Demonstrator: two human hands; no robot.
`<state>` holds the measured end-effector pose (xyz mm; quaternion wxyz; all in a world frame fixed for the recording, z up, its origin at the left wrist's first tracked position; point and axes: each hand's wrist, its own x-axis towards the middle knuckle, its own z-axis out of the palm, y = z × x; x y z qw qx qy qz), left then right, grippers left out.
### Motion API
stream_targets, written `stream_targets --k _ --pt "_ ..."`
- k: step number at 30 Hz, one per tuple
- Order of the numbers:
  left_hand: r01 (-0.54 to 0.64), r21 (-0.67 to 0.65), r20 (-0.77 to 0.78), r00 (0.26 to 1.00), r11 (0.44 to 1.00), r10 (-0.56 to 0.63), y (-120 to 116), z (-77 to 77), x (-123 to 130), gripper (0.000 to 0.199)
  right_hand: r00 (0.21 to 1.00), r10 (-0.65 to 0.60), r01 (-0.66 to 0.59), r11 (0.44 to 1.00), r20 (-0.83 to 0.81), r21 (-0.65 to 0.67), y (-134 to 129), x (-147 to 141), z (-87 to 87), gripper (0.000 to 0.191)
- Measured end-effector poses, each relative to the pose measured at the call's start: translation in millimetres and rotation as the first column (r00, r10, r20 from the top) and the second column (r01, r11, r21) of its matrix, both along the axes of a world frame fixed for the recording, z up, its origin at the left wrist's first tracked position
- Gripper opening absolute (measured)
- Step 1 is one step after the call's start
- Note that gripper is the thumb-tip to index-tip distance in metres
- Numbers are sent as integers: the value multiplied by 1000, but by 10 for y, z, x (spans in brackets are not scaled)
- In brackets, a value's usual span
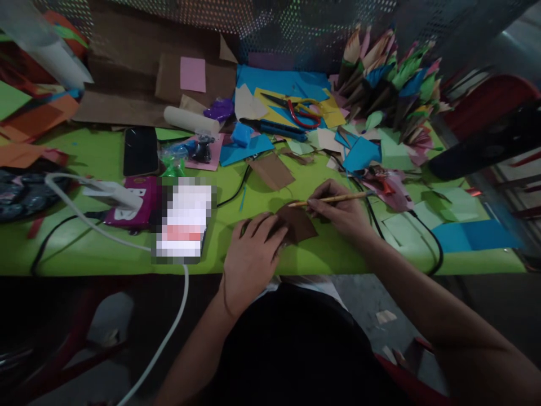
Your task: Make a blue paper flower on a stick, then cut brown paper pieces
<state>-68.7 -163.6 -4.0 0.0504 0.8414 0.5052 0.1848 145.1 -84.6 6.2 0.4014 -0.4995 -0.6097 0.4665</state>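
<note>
A small piece of dark brown paper lies on the green tabletop near its front edge. My left hand rests over the left side of this paper with its fingers bent, holding it against the table; the thumb is partly hidden. From the right, my right hand grips a thin wooden pencil in a writing hold. Its far end points left, over the paper's top edge; whether the tip touches cannot be made out. A lighter brown paper square lies just behind.
A lit phone with a white cable sits left, beside a purple power strip. Behind are a dark phone, scissors and a blue cutter. A pink glue gun and paper cones stand right.
</note>
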Motion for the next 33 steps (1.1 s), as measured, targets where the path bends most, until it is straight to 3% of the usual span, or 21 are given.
stream_targets --k 9,15,22,27,33 --pt "6 28 4 1000 1000 -6 9 -43 -5 35 998 30 -32 999 58 30 13 -20 -7 43" --pt "0 3 45 999 1000 0 11 -14 0 33 996 90 -89 995 18 -33 -71 9 -3 41" --pt "-21 -33 78 997 999 24 11 4 -2 15 977 210 -206 973 28 -108 -187 60 95 35" --pt "-18 7 65 998 1000 18 -22 -15 -21 14 966 259 -256 957 9 -139 -222 106 109 36" --pt "-12 150 75 997 989 1 -122 -99 -69 25 966 257 -260 955 -39 -139 -228 112 73 37"
